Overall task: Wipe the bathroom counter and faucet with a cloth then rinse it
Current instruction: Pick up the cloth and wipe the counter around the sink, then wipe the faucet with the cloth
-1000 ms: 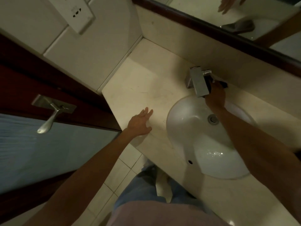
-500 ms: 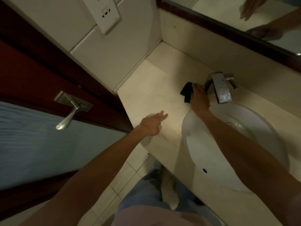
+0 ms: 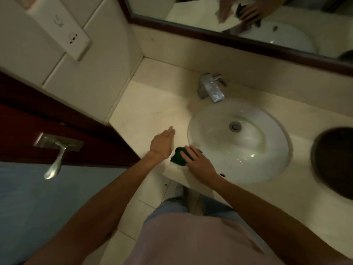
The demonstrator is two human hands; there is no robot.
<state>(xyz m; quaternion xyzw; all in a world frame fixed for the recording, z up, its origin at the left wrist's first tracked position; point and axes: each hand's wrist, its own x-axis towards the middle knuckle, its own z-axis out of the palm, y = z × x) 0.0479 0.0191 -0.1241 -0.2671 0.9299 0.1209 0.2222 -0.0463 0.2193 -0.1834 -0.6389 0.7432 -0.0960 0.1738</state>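
Note:
A dark green cloth (image 3: pixel 178 157) lies on the beige counter (image 3: pixel 149 109) near its front edge, just left of the white basin (image 3: pixel 267 163). My right hand (image 3: pixel 198 163) presses down on the cloth with its fingers spread over it. My left hand (image 3: pixel 162 142) rests flat and open on the counter right beside the cloth, holding nothing. The square chrome faucet (image 3: pixel 211 88) stands behind the basin, with neither hand near it.
A mirror (image 3: pixel 248 18) with a dark frame runs along the back wall. A dark round opening (image 3: pixel 334 161) sits in the counter at the right. At the left are a door with a metal lever handle (image 3: pixel 55 155) and a wall socket plate (image 3: pixel 63 29).
My right hand has dragged the cloth from beside the faucet forward to the counter's front edge, next to my left hand. The view has shifted right.

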